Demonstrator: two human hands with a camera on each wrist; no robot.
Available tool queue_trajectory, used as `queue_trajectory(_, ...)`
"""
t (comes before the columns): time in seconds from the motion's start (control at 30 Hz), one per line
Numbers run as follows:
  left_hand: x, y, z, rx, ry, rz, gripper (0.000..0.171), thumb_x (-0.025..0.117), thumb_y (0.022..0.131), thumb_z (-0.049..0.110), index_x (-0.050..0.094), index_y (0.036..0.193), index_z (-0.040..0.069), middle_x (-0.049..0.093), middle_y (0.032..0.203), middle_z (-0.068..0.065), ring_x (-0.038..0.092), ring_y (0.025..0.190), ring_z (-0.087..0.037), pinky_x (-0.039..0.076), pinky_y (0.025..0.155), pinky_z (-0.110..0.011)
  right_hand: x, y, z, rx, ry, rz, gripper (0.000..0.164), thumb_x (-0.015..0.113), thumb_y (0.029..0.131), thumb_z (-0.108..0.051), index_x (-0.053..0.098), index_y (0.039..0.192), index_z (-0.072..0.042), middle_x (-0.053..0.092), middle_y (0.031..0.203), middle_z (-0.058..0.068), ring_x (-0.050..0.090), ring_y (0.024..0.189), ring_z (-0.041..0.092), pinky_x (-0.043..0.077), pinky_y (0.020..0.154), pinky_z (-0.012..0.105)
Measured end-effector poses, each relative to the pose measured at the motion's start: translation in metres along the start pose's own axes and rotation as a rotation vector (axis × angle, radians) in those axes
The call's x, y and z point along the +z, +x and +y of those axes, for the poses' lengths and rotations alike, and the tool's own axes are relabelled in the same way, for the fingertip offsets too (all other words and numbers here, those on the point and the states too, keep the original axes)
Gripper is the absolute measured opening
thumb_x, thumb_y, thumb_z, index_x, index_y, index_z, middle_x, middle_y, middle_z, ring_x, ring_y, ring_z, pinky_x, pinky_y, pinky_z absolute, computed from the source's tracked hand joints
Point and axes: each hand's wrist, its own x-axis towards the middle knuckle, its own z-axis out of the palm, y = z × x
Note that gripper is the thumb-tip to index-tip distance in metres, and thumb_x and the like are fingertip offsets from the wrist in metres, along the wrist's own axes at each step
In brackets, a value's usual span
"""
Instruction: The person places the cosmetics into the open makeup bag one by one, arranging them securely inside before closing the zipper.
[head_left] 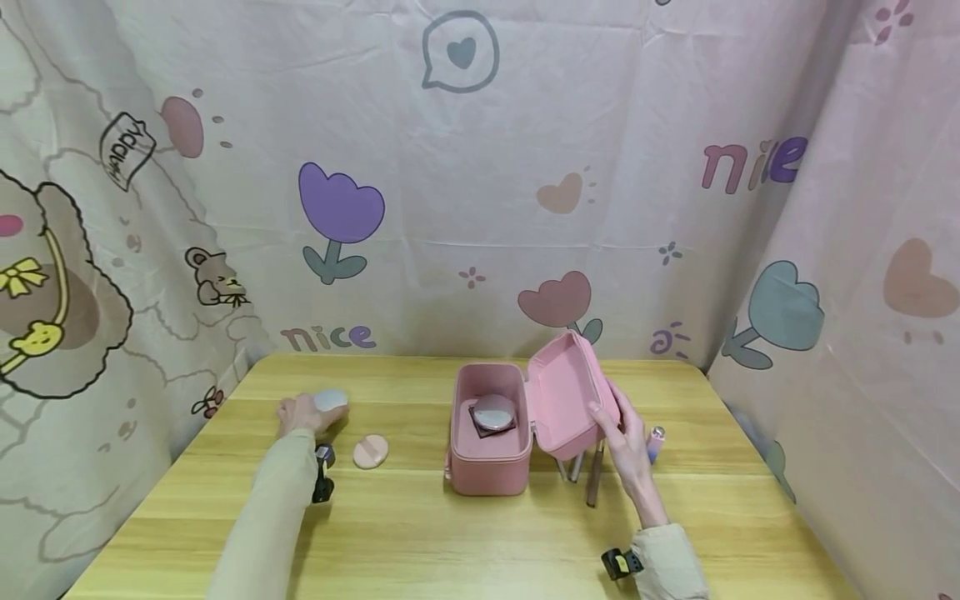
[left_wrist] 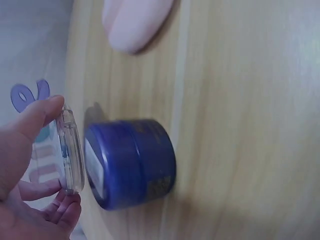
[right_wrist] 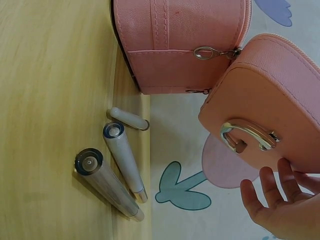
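My left hand [head_left: 303,414] pinches a clear round compact [left_wrist: 71,152] by its rim, thumb on one side and fingers on the other. Right by the compact, in the left wrist view, a dark blue jar [left_wrist: 132,162] stands on the table; the head view hides it. My right hand [head_left: 630,446] grips the edge of the raised lid [head_left: 566,392] of a pink cosmetic case [head_left: 491,477], thumb on the inner side. Inside the case lie a round silvery-lidded thing [head_left: 494,411] and a dark square thing [head_left: 477,427] beneath it.
A pale pink powder puff [head_left: 371,451] lies between the left hand and the case. Several slim tubes [right_wrist: 125,162] stand under and beside the lid. A pink and blue tube [head_left: 656,444] stands right of the right hand. A printed curtain [head_left: 457,208] hangs behind the table.
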Motion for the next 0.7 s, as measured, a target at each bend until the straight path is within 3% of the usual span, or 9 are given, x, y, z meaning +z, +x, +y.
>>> queue_trajectory(0.3, 0.001, -0.009, 0.026, 0.133, -0.013, 0.067, 0.073, 0.074, 0.081, 0.041, 0.055, 0.117, -0.020, 0.055, 0.114, -0.043, 0.049, 0.109, -0.055, 0.045, 0.094, -0.060, -0.001, 0.000, 0.001, 0.006, -0.003, 0.001, 0.060, 0.054, 0.100, -0.014, 0.034, 0.155, -0.003, 0.046, 0.149, 0.029, 0.059, 0.104, -0.008, 0.052, 0.086, 0.010)
queue_trajectory(0.7, 0.005, -0.018, 0.069, 0.210, -0.143, 0.029, 0.080, 0.084, 0.075, 0.039, 0.057, 0.128, -0.014, 0.061, 0.125, -0.035, 0.057, 0.112, -0.044, 0.051, 0.095, -0.053, -0.001, -0.001, 0.000, 0.015, -0.003, -0.003, 0.060, 0.054, 0.100, -0.014, 0.034, 0.156, -0.003, 0.046, 0.150, 0.029, 0.059, 0.102, -0.008, 0.053, 0.085, 0.011)
